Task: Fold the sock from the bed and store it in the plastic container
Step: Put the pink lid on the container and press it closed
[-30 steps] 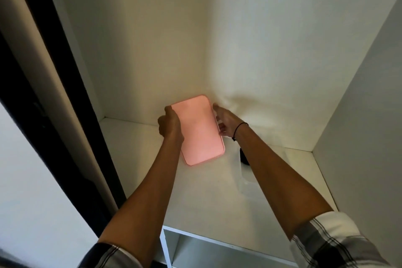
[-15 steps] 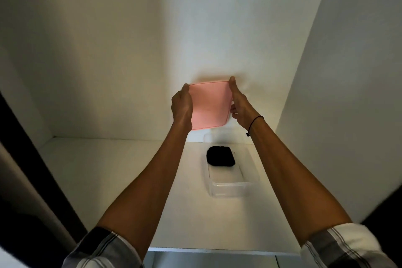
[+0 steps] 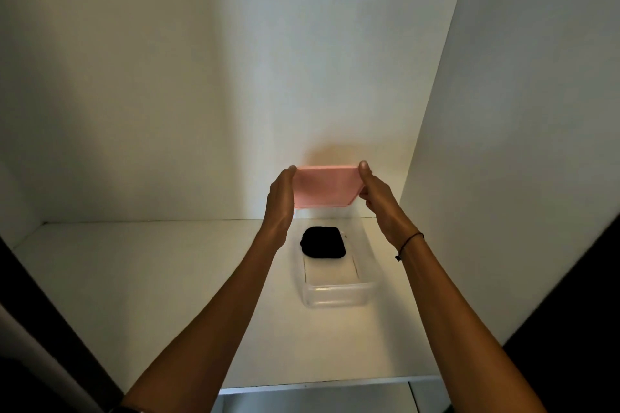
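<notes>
A clear plastic container [image 3: 335, 295] stands uncovered on the white shelf, near the back right. A folded black sock [image 3: 322, 242] lies in its far half. Above the container's far end I hold a pink lid [image 3: 323, 186] level, its underside facing me. My left hand [image 3: 280, 198] grips the lid's left edge and my right hand [image 3: 375, 193] grips its right edge. The lid hangs apart from the container, close to the back wall.
The white shelf [image 3: 151, 295] sits inside a cupboard with a back wall and a right side panel [image 3: 503, 178] close to the container. The shelf's front edge [image 3: 318, 386] runs below my forearms. A dark door frame [image 3: 40, 329] stands at the left.
The lid has tilted from facing me to nearly level and lies centred over the container's far end. My view has swung right, and the open container with the sock has come into sight.
</notes>
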